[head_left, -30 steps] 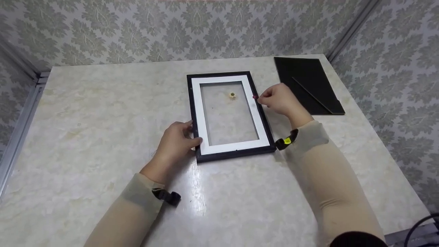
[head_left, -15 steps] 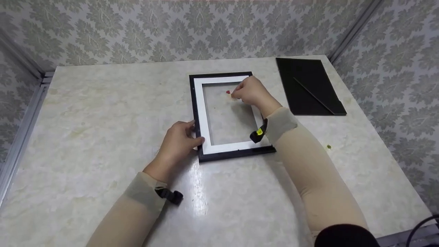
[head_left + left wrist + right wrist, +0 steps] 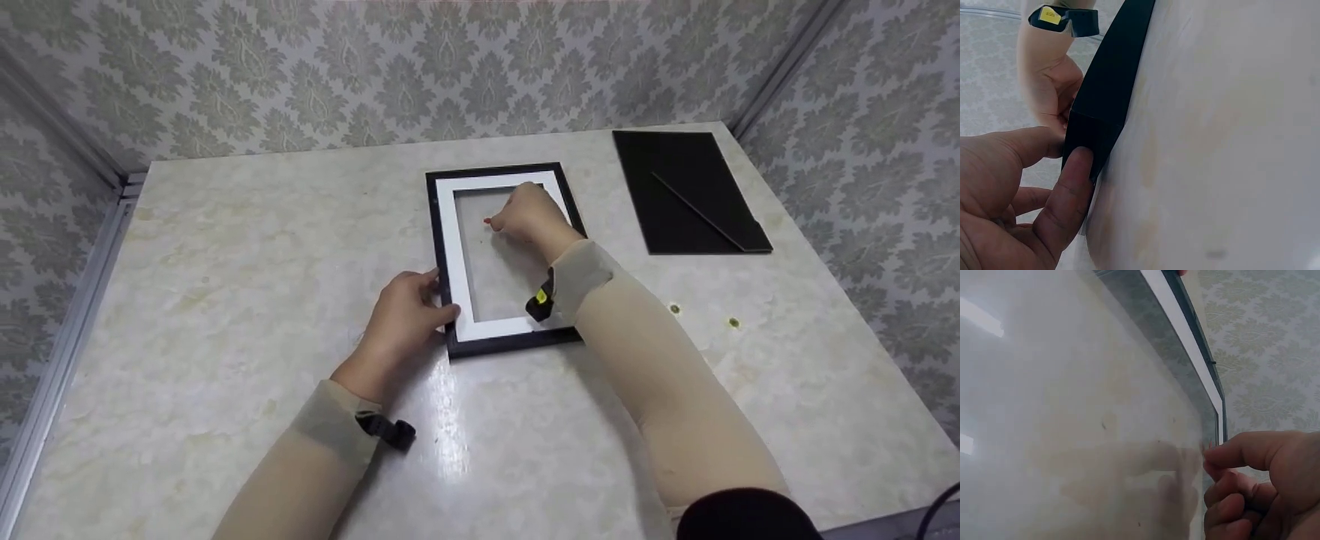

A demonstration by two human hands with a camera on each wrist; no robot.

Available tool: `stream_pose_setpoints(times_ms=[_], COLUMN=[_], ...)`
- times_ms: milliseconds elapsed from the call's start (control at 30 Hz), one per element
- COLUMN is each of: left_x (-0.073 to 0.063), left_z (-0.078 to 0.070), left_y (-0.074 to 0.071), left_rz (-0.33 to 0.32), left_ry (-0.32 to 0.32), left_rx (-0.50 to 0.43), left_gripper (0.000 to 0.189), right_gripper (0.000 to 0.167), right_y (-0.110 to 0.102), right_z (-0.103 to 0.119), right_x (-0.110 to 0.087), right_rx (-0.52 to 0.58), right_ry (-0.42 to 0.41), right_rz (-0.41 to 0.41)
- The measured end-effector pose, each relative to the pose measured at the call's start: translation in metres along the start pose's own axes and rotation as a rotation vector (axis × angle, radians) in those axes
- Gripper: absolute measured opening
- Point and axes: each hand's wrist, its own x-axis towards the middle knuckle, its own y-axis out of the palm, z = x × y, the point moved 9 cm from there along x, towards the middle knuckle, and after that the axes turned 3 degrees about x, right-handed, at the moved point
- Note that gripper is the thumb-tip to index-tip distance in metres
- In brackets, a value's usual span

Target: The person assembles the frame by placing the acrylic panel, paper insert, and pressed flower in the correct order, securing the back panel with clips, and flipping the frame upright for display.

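Observation:
A black picture frame (image 3: 442,262) with a white mat (image 3: 463,285) around clear glass (image 3: 495,296) lies on the table. My left hand (image 3: 409,307) grips its left side near the front corner, with the thumb over the top edge. In the left wrist view, fingers and thumb hold the black rim from both faces. Over the upper half of the glass, my right hand (image 3: 531,214) pinches a tiny red flower-like piece (image 3: 487,220) at its fingertips. Thumb and index meet close above the glass in the right wrist view, where the hand (image 3: 1258,484) is reflected.
Two small pale flowers with dark centres, one (image 3: 675,308) just right of my right forearm and another (image 3: 733,322) farther right, lie on the marbled table (image 3: 247,300). A black backing board (image 3: 690,195) with a slanted strut rests at the back right. Patterned walls surround the table.
My right hand has moved left from the frame's right edge to over the glass, carrying the red piece. Its forearm uncovered two flowers on the table. My left hand keeps its grip.

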Motion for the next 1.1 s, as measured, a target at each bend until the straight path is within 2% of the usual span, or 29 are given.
stream_pose_setpoints(times_ms=[167,267,567,800,1100], left_x=[-0.001,-0.002,-0.001,0.000,-0.001], left_z=[0.001,0.002,0.002,0.000,0.000], left_y=[0.001,0.001,0.001,0.000,0.001], left_rz=[0.010,0.016,0.024,0.006,0.017], left_ry=[-0.020,-0.026,-0.042,-0.011,-0.007], left_rx=[-0.027,-0.043,-0.039,0.017,-0.014], left_gripper=[0.074,0.074,0.075,0.074,0.074], right_gripper=[0.030,0.030,0.032,0.034,0.039], right_y=[0.000,-0.003,-0.019,-0.044,-0.092], right_z=[0.002,0.000,-0.009,-0.021,-0.061], right_x=[0.000,0.000,-0.006,-0.024,-0.049], right_rx=[-0.060,-0.062,0.066,0.119,0.146], right_ry=[-0.009,-0.003,-0.022,-0.048,-0.052], right_rz=[-0.011,-0.007,0.012,0.028,-0.018])
